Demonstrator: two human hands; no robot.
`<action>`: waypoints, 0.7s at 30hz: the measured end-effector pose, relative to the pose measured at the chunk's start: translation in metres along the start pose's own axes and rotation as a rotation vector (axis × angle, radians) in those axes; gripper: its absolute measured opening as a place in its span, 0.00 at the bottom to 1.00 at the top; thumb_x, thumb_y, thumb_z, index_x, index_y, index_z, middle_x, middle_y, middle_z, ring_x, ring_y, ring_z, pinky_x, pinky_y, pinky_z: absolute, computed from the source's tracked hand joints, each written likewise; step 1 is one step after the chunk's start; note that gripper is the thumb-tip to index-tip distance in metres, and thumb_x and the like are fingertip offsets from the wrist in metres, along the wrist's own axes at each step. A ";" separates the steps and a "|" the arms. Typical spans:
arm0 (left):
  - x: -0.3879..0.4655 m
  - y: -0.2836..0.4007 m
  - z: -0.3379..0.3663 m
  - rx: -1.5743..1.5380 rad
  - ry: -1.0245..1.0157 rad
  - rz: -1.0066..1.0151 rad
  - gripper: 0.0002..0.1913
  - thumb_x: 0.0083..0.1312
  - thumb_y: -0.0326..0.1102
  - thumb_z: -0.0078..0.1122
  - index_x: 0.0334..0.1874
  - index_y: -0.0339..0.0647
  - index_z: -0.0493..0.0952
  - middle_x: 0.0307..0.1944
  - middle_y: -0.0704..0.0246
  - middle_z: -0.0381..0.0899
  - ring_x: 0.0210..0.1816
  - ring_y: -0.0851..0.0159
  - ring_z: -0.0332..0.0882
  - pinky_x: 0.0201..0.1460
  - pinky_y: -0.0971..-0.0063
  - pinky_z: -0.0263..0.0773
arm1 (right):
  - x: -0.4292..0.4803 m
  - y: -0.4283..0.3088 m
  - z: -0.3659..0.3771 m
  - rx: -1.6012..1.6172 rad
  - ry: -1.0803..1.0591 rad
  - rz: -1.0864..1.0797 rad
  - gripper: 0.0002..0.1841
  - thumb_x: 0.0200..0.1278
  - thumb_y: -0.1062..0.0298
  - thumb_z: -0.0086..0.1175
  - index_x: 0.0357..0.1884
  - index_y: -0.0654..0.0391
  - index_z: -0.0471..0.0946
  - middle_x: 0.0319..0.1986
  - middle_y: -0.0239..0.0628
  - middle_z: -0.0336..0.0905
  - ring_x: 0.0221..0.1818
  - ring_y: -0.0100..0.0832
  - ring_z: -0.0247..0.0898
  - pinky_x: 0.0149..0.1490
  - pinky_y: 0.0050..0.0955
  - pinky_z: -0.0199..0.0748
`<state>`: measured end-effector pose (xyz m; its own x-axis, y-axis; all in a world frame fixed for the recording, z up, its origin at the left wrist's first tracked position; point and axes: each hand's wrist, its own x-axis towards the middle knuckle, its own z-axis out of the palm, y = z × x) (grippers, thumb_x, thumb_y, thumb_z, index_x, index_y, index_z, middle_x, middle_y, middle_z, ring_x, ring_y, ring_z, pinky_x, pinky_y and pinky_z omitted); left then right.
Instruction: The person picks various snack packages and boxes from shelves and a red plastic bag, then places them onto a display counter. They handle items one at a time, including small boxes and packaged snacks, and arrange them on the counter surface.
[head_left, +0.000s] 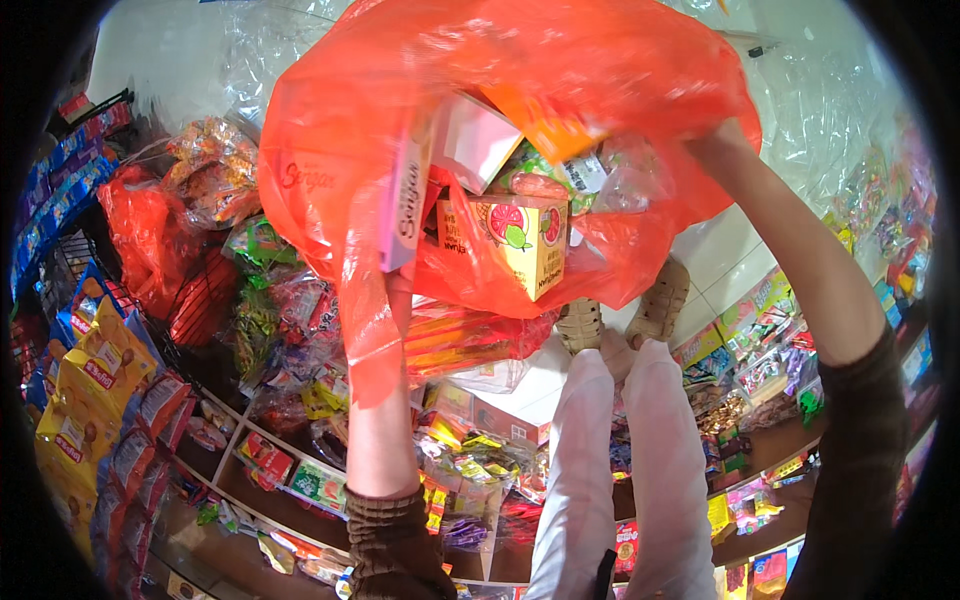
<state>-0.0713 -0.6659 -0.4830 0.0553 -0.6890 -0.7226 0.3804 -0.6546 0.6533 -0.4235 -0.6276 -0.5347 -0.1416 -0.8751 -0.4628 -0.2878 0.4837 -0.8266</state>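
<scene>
A large red plastic bag (495, 52) fills the space before me, its mouth spread wide. My left hand (400, 294) is at the lower end of a slim pinkish-white box (409, 195) bearing writing and seems to hold it; red film hangs over that wrist and hides most fingers. At the bag's right side, my right hand (705, 146) grips the film, blurred and partly covered. Inside the bag lie a yellow carton with fruit pictures (529, 244), a pink-and-white box (476, 142), a blurred orange packet (547, 120) and some clear-wrapped packets (589, 172).
Black wire baskets (206, 292) with snack packets stand left, beside hanging yellow snack bags (82, 397). Shelves of sweets (277, 491) curve around below and right. Clear plastic wrap (817, 97) covers pale floor tiles. My shoes (660, 300) are just below the bag.
</scene>
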 end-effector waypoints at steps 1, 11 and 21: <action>0.001 -0.008 -0.003 0.003 -0.014 0.013 0.17 0.61 0.37 0.49 0.50 0.35 0.67 0.48 0.58 0.71 0.50 0.58 0.70 0.48 0.58 0.72 | -0.012 0.000 -0.008 0.157 0.001 0.016 0.20 0.53 0.60 0.49 0.47 0.58 0.69 0.40 0.34 0.73 0.43 0.26 0.70 0.45 0.26 0.69; -0.111 -0.064 0.029 0.004 0.044 -0.243 0.27 0.57 0.33 0.55 0.58 0.37 0.57 0.52 0.64 0.66 0.53 0.62 0.67 0.55 0.68 0.65 | -0.090 0.015 0.045 1.003 -0.436 0.457 0.27 0.57 0.59 0.48 0.57 0.63 0.60 0.51 0.38 0.64 0.53 0.27 0.60 0.57 0.28 0.58; -0.230 -0.068 -0.021 0.057 0.188 -0.465 0.32 0.46 0.23 0.58 0.56 0.32 0.57 0.47 0.62 0.70 0.47 0.62 0.70 0.52 0.69 0.67 | 0.063 0.073 0.077 -0.561 0.200 0.098 0.26 0.58 0.54 0.47 0.54 0.60 0.62 0.47 0.37 0.66 0.50 0.31 0.63 0.51 0.32 0.66</action>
<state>-0.0901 -0.4562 -0.3661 0.0588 -0.2561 -0.9649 0.3536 -0.8985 0.2601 -0.3809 -0.6463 -0.6492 -0.3526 -0.8395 -0.4135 -0.7122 0.5273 -0.4633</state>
